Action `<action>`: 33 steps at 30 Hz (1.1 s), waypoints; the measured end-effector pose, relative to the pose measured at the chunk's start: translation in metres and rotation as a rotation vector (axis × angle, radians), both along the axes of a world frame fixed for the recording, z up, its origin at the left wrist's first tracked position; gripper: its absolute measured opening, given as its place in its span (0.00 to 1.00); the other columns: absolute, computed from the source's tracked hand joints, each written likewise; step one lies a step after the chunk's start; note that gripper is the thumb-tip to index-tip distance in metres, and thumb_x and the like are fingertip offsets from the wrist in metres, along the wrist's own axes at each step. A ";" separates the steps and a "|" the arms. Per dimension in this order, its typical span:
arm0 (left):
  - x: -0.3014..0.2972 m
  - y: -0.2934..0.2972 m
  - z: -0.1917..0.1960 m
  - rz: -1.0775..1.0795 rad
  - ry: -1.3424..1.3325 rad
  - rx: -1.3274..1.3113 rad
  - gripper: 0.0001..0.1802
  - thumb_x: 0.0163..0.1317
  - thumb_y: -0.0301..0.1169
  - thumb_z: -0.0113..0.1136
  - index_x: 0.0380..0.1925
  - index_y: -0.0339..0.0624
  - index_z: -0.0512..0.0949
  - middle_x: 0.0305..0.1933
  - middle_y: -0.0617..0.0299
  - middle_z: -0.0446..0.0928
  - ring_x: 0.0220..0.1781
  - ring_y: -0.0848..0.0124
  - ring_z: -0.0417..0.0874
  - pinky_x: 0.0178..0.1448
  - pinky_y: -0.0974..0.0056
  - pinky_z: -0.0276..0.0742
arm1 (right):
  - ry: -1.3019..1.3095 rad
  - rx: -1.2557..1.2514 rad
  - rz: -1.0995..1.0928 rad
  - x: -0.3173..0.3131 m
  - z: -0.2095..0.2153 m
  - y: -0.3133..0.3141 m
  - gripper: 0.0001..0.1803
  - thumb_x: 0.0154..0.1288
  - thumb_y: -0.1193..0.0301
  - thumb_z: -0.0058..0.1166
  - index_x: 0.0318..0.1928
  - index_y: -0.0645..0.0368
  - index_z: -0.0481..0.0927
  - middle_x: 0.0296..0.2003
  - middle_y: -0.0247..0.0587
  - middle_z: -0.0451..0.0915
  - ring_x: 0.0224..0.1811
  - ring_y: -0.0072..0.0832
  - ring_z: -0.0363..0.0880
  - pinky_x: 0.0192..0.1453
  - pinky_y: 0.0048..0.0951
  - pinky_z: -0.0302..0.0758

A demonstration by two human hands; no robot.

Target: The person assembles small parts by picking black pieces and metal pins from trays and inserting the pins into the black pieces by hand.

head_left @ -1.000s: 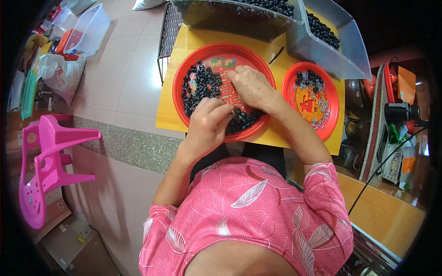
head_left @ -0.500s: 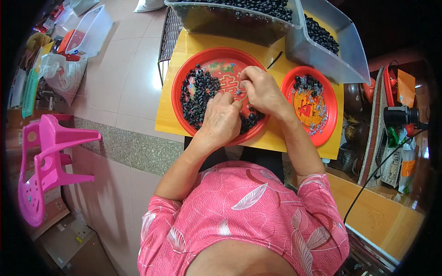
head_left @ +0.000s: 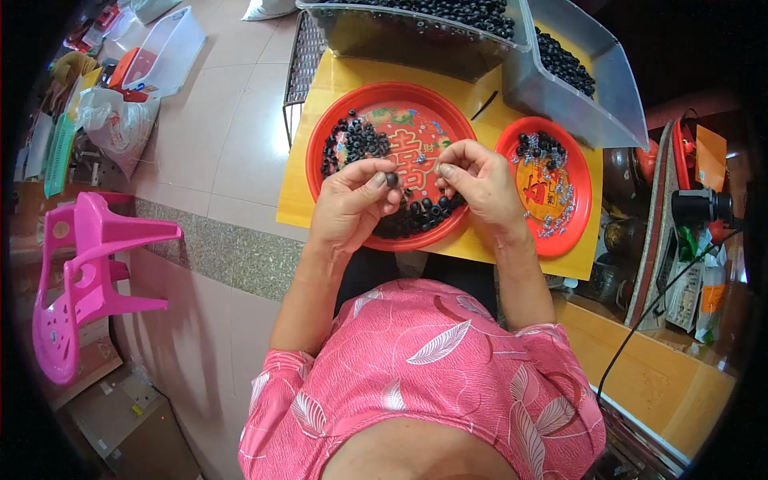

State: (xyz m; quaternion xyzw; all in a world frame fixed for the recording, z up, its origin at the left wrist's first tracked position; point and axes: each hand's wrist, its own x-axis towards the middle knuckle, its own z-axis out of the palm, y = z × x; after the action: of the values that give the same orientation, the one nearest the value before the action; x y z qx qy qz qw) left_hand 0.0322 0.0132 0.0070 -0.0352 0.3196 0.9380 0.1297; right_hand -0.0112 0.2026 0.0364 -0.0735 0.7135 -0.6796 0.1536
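Note:
Between its thumb and fingertips, my left hand (head_left: 348,204) pinches a small round black part (head_left: 392,180) above a large red round tray (head_left: 314,152). Opposite it, my right hand (head_left: 486,188) has thumb and forefinger closed together; whatever they grip is too small to make out. Black ring-shaped parts (head_left: 420,218) lie along the tray's near side, and a heap of black parts (head_left: 364,142) covers its left side. To the right, a smaller red tray (head_left: 586,180) bears more black parts (head_left: 544,148) and small shiny clear or silvery pieces (head_left: 566,200).
Both trays sit on a yellow board (head_left: 292,200). Behind them stand two translucent bins (head_left: 424,44) (head_left: 608,112) holding many black parts. A pink plastic stool (head_left: 104,248) is at the left. On the right, a black device (head_left: 700,206) trails a cable.
My left hand has lifted from the parts in the large tray and turned, now showing a black part in its fingertips. My right hand has drawn slightly right and nearer.

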 end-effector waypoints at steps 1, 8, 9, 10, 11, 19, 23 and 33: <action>0.001 -0.001 -0.001 -0.003 -0.015 0.041 0.09 0.58 0.25 0.53 0.39 0.35 0.72 0.34 0.54 0.75 0.30 0.72 0.76 0.31 0.71 0.72 | -0.042 -0.079 0.009 0.003 0.003 -0.003 0.04 0.57 0.78 0.51 0.33 0.64 0.73 0.27 0.33 0.75 0.26 0.15 0.72 0.29 0.16 0.69; 0.014 0.001 -0.002 -0.027 -0.020 0.174 0.07 0.59 0.28 0.53 0.34 0.37 0.72 0.31 0.56 0.75 0.28 0.73 0.75 0.30 0.71 0.70 | 0.028 -0.147 0.043 0.026 0.012 -0.021 0.04 0.56 0.78 0.53 0.34 0.64 0.76 0.29 0.31 0.76 0.29 0.14 0.72 0.32 0.15 0.69; 0.015 0.002 -0.004 -0.016 -0.014 0.163 0.07 0.59 0.29 0.53 0.34 0.37 0.72 0.31 0.56 0.75 0.28 0.73 0.74 0.30 0.71 0.70 | 0.041 -0.171 0.054 0.028 0.013 -0.024 0.04 0.56 0.79 0.53 0.34 0.64 0.76 0.29 0.30 0.76 0.31 0.14 0.73 0.34 0.16 0.70; 0.016 0.002 -0.005 -0.006 -0.008 0.151 0.07 0.59 0.30 0.53 0.34 0.37 0.72 0.31 0.57 0.75 0.27 0.73 0.74 0.29 0.71 0.70 | 0.054 -0.195 0.065 0.030 0.014 -0.026 0.04 0.57 0.79 0.53 0.34 0.65 0.76 0.30 0.30 0.75 0.32 0.14 0.73 0.36 0.16 0.70; 0.017 0.003 -0.004 -0.006 -0.007 0.152 0.07 0.59 0.30 0.53 0.34 0.37 0.72 0.31 0.57 0.75 0.27 0.73 0.74 0.29 0.71 0.70 | 0.067 -0.209 0.058 0.031 0.013 -0.028 0.04 0.57 0.80 0.52 0.34 0.66 0.75 0.30 0.31 0.75 0.34 0.16 0.74 0.38 0.17 0.71; 0.025 0.008 0.005 0.012 -0.025 0.136 0.07 0.59 0.28 0.53 0.35 0.36 0.73 0.31 0.59 0.75 0.27 0.74 0.76 0.29 0.72 0.72 | 0.252 -0.058 0.086 0.038 0.013 -0.034 0.05 0.55 0.82 0.52 0.34 0.67 0.74 0.29 0.34 0.73 0.33 0.18 0.75 0.35 0.18 0.73; 0.033 0.012 0.004 0.071 -0.031 0.042 0.07 0.58 0.26 0.54 0.36 0.36 0.73 0.30 0.59 0.76 0.27 0.74 0.77 0.29 0.73 0.73 | -0.003 -0.182 0.159 0.039 0.015 -0.032 0.04 0.53 0.83 0.53 0.30 0.67 0.72 0.28 0.35 0.73 0.28 0.21 0.76 0.32 0.19 0.75; 0.041 0.005 0.001 -0.072 0.035 -0.199 0.07 0.56 0.25 0.56 0.34 0.34 0.74 0.26 0.60 0.76 0.24 0.75 0.77 0.27 0.74 0.72 | -0.340 -0.201 0.409 0.030 0.005 -0.015 0.10 0.51 0.72 0.61 0.26 0.59 0.71 0.22 0.28 0.73 0.22 0.12 0.68 0.22 0.12 0.63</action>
State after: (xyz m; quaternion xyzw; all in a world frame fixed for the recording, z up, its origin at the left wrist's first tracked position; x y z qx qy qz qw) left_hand 0.0732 0.0179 0.0080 -0.0199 0.4145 0.8968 0.1534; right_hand 0.0185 0.1875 0.0411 -0.1158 0.5769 -0.7043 0.3970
